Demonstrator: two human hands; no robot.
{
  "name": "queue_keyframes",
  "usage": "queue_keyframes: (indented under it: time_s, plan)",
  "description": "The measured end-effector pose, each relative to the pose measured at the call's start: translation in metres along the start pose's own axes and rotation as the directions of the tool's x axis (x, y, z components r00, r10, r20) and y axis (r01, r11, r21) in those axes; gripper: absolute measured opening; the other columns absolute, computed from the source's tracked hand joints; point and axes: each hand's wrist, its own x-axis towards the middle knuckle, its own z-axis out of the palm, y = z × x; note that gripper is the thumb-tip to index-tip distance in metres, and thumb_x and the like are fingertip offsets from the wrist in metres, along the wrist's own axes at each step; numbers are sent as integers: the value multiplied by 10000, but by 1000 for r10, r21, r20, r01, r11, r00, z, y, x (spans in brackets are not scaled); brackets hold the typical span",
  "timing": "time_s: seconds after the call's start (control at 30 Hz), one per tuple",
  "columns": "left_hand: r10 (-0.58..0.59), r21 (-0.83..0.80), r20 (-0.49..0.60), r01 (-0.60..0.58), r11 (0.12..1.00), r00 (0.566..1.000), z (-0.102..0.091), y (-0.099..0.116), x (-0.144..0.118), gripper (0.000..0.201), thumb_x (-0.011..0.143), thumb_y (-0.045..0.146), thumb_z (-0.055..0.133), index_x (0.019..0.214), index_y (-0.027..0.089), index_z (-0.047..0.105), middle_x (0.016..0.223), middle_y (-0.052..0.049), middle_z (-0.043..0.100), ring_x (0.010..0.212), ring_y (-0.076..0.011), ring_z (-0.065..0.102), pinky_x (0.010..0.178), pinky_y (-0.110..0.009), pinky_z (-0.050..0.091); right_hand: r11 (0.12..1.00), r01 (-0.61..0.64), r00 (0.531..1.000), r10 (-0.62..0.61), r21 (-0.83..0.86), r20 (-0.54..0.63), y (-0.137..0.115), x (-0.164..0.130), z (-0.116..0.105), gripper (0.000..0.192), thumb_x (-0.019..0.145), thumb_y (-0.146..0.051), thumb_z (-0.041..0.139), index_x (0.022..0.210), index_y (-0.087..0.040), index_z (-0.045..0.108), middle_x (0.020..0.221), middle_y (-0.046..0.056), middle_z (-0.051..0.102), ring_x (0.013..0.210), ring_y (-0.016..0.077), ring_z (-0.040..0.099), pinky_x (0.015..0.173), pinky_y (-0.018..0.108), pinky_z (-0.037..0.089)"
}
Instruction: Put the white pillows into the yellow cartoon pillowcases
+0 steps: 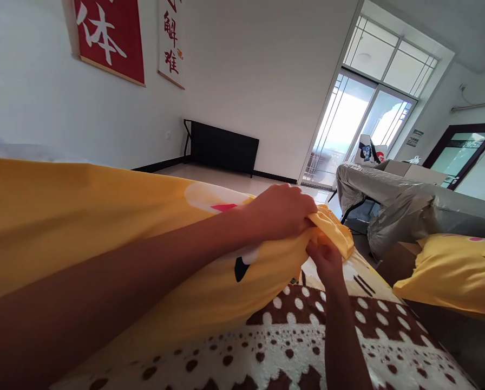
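Observation:
A large yellow cloth cover with white, red and black printed patches stretches from the left edge to the centre. It looks bulky; what is inside is hidden. At its bunched right end my left hand is closed on the folded edge, the forearm lying across the cover. Just below and to the right, my right hand pinches the same end, thumb against the gathered fabric. Beneath lies a brown and cream blanket with dots and stripes.
On the right, a yellow pillow rests beside plastic-wrapped furniture bearing an open cardboard box. A black folded panel leans against the far wall near a glass door. Red and white scrolls hang at left.

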Motion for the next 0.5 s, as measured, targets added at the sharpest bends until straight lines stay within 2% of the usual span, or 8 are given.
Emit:
queue_keyframes:
  time_s: [0.1, 0.2, 0.27, 0.37, 0.5]
  plan:
    - [-2, 31, -31, 3, 1000, 1000, 1, -3, 0, 218, 856, 229, 437, 869, 205, 653, 762, -44, 658, 684, -198, 607, 582, -281, 366, 999, -51, 997, 50, 13, 53, -2, 5, -1, 382, 650, -437, 756, 929, -185, 688, 872, 70, 703, 880, 248, 642, 760, 369, 537]
    - [67, 91, -25, -64, 994, 997, 3, 6, 0, 222, 838, 163, 468, 1001, 174, 619, 872, -63, 662, 753, -209, 626, 600, -285, 381, 995, -103, 992, 104, -17, 68, 1, 8, 2, 278, 658, -399, 719, 835, -186, 689, 766, 56, 691, 782, 237, 632, 679, 352, 528]
    - [121, 161, -27, -115, 980, 992, 8, 17, 3, 201, 808, 110, 501, 960, 142, 627, 896, -82, 657, 813, -224, 629, 659, -308, 406, 995, -83, 996, 84, -50, 23, 0, 6, 10, 188, 664, -350, 670, 765, -192, 685, 731, 45, 682, 755, 225, 616, 675, 344, 513]
    - [122, 268, -98, -92, 959, 988, 18, 32, 13, 182, 821, 63, 481, 871, 110, 649, 869, -111, 660, 840, -231, 626, 730, -341, 414, 996, -24, 998, 18, -92, -58, -8, -1, 29, 106, 640, -268, 592, 619, -180, 647, 627, 27, 642, 700, 202, 573, 667, 330, 486]
    - [217, 302, -116, -174, 937, 969, 30, 40, 27, 228, 854, 60, 436, 885, 113, 655, 879, -113, 660, 816, -227, 631, 641, -320, 391, 999, 9, 991, -14, -37, -132, -21, -12, 48, 155, 619, -252, 541, 495, -160, 551, 493, -10, 535, 580, 134, 450, 547, 261, 411]
